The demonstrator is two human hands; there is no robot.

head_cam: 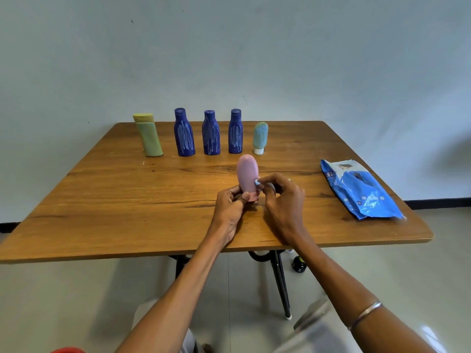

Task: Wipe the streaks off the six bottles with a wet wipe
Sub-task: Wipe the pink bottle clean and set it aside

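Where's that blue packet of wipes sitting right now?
In the head view, the blue wipes packet lies flat on the right side of the wooden table, near its right edge, to the right of the right hand.

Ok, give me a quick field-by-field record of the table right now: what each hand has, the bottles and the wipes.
left hand: grips the pink bottle at its lower, cap end
right hand: pinches a wet wipe against the pink bottle's side
back row: yellow-green bottle, three dark blue bottles, teal bottle
streaks: plain on the blue and teal bottles
wipes pack: blue, lying to the right on the table
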